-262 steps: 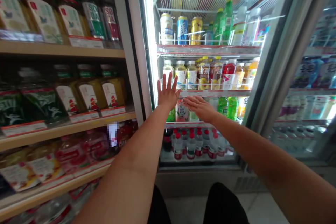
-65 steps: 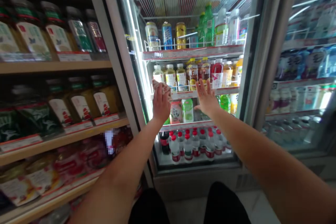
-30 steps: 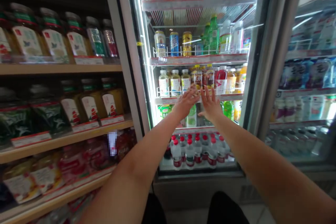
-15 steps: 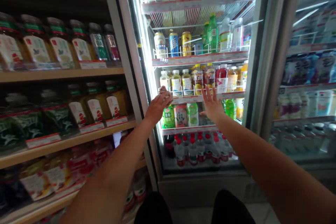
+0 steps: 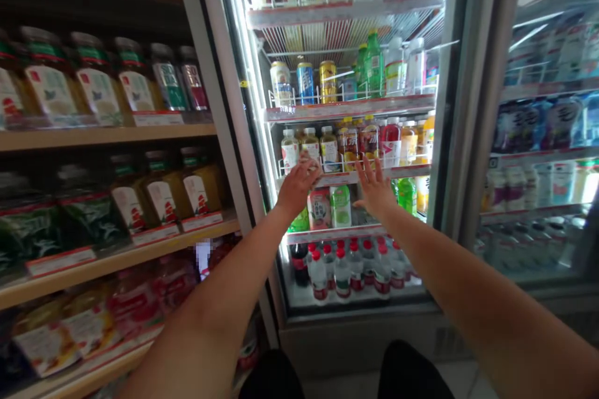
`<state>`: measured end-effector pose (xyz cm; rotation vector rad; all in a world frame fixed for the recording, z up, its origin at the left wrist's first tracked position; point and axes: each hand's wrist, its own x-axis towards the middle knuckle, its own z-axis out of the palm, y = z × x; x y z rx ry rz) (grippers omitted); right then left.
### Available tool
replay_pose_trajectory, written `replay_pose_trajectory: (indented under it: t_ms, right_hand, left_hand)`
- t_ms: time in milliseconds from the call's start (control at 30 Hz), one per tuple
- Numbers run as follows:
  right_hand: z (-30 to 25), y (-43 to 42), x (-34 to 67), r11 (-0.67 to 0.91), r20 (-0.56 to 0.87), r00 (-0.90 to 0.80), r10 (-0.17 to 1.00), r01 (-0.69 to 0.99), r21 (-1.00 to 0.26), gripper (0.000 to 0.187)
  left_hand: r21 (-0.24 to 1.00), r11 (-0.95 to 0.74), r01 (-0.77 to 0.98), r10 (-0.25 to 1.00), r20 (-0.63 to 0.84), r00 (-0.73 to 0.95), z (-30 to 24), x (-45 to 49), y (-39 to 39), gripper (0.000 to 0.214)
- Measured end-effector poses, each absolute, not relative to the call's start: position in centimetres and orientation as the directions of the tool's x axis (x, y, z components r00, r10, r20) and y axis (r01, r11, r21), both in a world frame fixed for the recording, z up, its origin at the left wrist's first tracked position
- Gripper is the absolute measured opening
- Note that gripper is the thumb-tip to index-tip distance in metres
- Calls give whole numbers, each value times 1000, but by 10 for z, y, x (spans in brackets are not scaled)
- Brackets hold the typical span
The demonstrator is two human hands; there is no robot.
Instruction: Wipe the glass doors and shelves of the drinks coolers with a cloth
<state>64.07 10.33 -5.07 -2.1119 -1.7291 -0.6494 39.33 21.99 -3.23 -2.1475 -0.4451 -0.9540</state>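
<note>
My left hand (image 5: 296, 186) is pressed against the glass door (image 5: 435, 137) of a lit drinks fridge, fingers curled over a small crumpled cloth (image 5: 306, 161) that shows only at the fingertips. It sits level with the shelf edge below a row of yellow-capped bottles (image 5: 309, 146). My right hand (image 5: 374, 192) lies flat on the same glass a little to the right, fingers spread, holding nothing. Behind the hands stand a pink-labelled bottle (image 5: 319, 209) and a green-labelled one (image 5: 340, 206).
Red-capped water bottles (image 5: 346, 265) fill the fridge's bottom shelf and cans (image 5: 305, 82) stand higher up. Wooden shelves (image 5: 107, 136) with large bottles run along the left. A second fridge door (image 5: 543, 137) is at the right. My dark-trousered knees (image 5: 402, 374) show below.
My left hand with the cloth has slid slightly right and down across the glass, after sweeping right and back left earlier. My right hand has stayed flat in nearly the same spot.
</note>
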Motion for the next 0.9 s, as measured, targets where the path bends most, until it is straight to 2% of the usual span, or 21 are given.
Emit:
replay_pose_trajectory:
  t_ms: [133,200,267,400,533,667,767,900]
  right_hand:
    - [-52,102,640,-199,558,142,818,979,41,127]
    - [-52,102,640,-191,563,134,815,981,43,125]
    - [-52,101,640,-196,557,142,818,980,38,127]
    - [-52,101,641,-178,569,133,811,984,24,127]
    - [-53,101,641,-180,568,132,812,983,29,130]
    - [-55,102,646,-180,563,106,820,981,77,137]
    - [-57,104,651,-181,565,100,819,980,89,131]
    - [-58,106,653,-177,568,89,818,979,102,133]
  left_hand:
    - [-618,-725,304,-44,483,875,-71,403,200,47]
    - [-632,-729,263,-47,429,902,-74,395,197,45]
    - [-623,-722,300,-21,453,891,-63,388,199,49]
    - [-532,-693,487,70,622,780,-30,394,204,53]
    - [-463,-674,575,116,702,702,-32,428,198,54]
    - [-534,-698,476,78,605,793,-63,460,184,53]
    - [-608,-716,342,15,477,879,-82,468,177,46]
    - [-653,-707,271,-20,402,915,-81,448,180,39]
